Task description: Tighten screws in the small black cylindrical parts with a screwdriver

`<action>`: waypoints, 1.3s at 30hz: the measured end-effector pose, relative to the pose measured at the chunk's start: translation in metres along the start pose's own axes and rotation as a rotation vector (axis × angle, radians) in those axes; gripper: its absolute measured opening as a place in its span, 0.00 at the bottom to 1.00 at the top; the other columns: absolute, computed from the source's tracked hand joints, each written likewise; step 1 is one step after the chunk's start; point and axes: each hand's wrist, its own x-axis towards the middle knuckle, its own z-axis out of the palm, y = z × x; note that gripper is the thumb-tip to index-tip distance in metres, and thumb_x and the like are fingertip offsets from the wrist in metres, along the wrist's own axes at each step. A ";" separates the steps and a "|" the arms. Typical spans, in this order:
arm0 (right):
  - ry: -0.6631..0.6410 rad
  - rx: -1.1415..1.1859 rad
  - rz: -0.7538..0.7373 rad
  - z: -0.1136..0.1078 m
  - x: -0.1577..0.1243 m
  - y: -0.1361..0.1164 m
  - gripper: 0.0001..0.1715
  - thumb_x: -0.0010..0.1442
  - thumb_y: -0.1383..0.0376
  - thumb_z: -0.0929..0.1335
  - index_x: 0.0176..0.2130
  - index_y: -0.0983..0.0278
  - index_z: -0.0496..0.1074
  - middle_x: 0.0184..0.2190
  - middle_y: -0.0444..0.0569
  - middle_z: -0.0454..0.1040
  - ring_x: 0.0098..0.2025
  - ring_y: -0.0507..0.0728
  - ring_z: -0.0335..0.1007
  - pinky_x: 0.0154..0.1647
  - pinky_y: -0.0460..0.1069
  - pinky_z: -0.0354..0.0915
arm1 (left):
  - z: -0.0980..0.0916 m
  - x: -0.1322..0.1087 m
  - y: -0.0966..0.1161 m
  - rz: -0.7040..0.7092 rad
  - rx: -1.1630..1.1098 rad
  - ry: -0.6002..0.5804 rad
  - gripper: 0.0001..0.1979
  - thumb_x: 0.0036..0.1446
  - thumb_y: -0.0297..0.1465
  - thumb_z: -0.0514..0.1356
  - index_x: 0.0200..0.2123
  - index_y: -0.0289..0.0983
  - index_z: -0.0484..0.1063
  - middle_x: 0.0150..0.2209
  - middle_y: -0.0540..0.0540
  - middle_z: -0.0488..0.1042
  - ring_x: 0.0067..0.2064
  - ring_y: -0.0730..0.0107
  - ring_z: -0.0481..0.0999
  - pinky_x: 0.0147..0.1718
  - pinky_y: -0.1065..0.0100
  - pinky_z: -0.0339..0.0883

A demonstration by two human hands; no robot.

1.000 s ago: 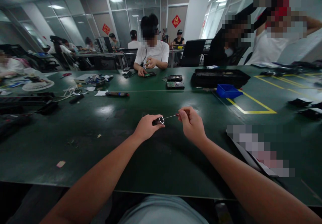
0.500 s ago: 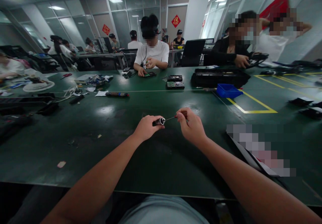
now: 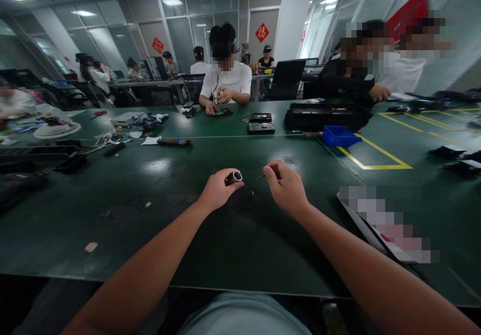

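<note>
My left hand is closed around a dark cylinder, whose silver-rimmed, hollow end faces me and to the right. Between the fingers of my right hand is a small screwdriver with a red handle, its thin shaft pointing left toward the cylinder. The shaft's tip is apart from the cylinder. Just below the gap between my hands, a small shiny metal piece shows over the green table; I cannot tell whether it is resting or falling.
Hard drives, a black casing and a blue bin stand beyond my hands. A dark cylindrical tool lies at the left. A blurred sheet is by my right forearm. Across the table, a person handles a circuit board.
The small metal piece has come out of the cylinder's end and is now below it. The screwdriver's shaft has drawn away from the cylinder. Both hands have hardly shifted.
</note>
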 end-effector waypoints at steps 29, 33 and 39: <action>-0.156 -0.461 0.088 -0.017 0.014 0.001 0.28 0.67 0.46 0.61 0.26 0.61 0.72 0.25 0.50 0.77 0.26 0.57 0.69 0.26 0.51 0.52 | 0.018 0.010 0.030 0.047 0.346 -0.434 0.18 0.61 0.40 0.58 0.52 0.41 0.76 0.47 0.42 0.78 0.46 0.54 0.77 0.42 0.59 0.68; -0.170 -0.488 0.077 -0.014 0.013 0.004 0.28 0.66 0.46 0.62 0.23 0.60 0.70 0.22 0.50 0.75 0.24 0.57 0.67 0.25 0.51 0.52 | 0.029 0.011 0.026 0.072 0.477 -0.449 0.20 0.59 0.43 0.60 0.52 0.42 0.76 0.45 0.39 0.78 0.44 0.50 0.77 0.38 0.59 0.68; -0.165 -0.486 0.075 -0.013 0.012 0.003 0.28 0.66 0.47 0.62 0.22 0.60 0.69 0.21 0.50 0.74 0.23 0.56 0.66 0.24 0.51 0.50 | 0.030 0.013 0.026 0.112 0.470 -0.427 0.13 0.59 0.39 0.60 0.43 0.41 0.79 0.40 0.42 0.78 0.39 0.56 0.77 0.38 0.61 0.68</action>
